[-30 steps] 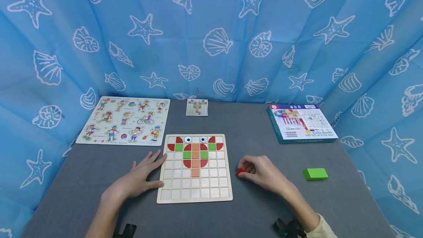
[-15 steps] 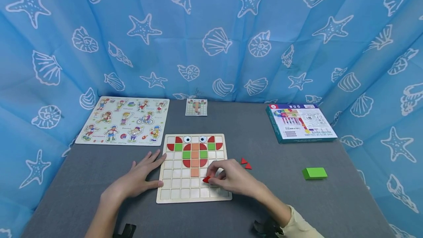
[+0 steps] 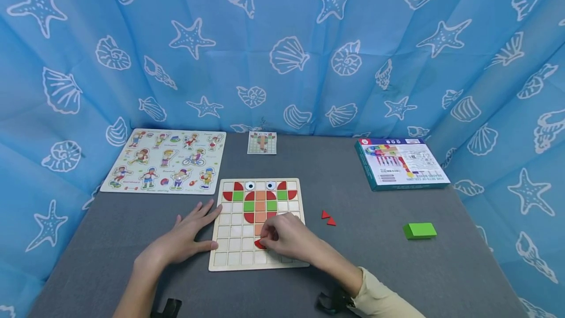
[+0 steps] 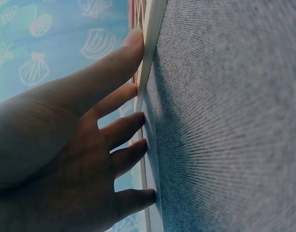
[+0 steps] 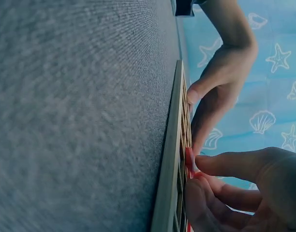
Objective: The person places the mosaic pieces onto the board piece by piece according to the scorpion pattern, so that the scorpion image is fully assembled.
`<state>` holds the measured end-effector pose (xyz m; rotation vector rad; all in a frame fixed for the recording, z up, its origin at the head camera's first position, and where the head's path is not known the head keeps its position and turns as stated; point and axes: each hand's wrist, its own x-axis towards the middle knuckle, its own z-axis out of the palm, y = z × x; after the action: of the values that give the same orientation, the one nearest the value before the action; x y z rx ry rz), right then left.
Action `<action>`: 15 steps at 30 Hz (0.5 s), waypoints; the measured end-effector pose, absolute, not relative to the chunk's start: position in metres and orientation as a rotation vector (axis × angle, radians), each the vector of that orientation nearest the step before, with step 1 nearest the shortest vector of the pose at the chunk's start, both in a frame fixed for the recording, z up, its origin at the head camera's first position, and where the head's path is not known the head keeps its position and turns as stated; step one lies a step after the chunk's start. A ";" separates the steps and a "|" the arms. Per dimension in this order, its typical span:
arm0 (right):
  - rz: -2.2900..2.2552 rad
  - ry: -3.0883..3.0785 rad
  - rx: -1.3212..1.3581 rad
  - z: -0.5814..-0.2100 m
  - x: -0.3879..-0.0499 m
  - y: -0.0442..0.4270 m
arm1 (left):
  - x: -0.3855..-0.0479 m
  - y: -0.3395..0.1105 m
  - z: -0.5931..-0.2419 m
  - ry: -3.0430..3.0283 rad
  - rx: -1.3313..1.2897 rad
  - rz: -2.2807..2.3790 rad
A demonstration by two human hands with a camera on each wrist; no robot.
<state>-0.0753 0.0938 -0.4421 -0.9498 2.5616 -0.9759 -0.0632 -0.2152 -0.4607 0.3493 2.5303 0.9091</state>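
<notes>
A wooden grid board (image 3: pixel 225 258) lies on the table, its upper cells filled with red, green and orange tiles and two eye tiles. My left hand (image 3: pixel 183 239) rests at the board's left edge with fingers spread, thumb and index fingertip touching the rim. Between thumb and fingers, my right hand (image 3: pixel 289 237) pinches a red tile (image 3: pixel 259 244) over the cell just below the orange column. In the right wrist view, the red tile (image 5: pixel 189 158) is at the grid surface; its full outline is hidden by the fingers.
Two small red triangle tiles (image 3: pixel 331 222) lie right of the board. A green block (image 3: pixel 420 231) is farther right. Behind stand a picture puzzle board (image 3: pixel 165 161), a small pattern card (image 3: pixel 262 143) and a flat box (image 3: pixel 401 165), before a blue curtain (image 3: pixel 247 72).
My right hand has brought the red tile leftward from the table beside the board onto the grid, uncovering two red triangles. My left hand has stayed at the board's edge.
</notes>
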 end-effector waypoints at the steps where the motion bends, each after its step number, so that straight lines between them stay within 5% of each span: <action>1: -0.957 2.574 -0.950 -0.442 -0.075 0.093 | -0.063 -0.214 -0.457 2.527 0.345 0.896; 15: -0.925 2.572 -0.927 -0.446 -0.075 0.092 | -0.062 -0.214 -0.456 2.526 0.328 0.872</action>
<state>-0.0750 0.0922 -0.4456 -0.9273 2.5724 -0.9253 -0.0622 -0.2138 -0.4558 0.3283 2.5256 0.8724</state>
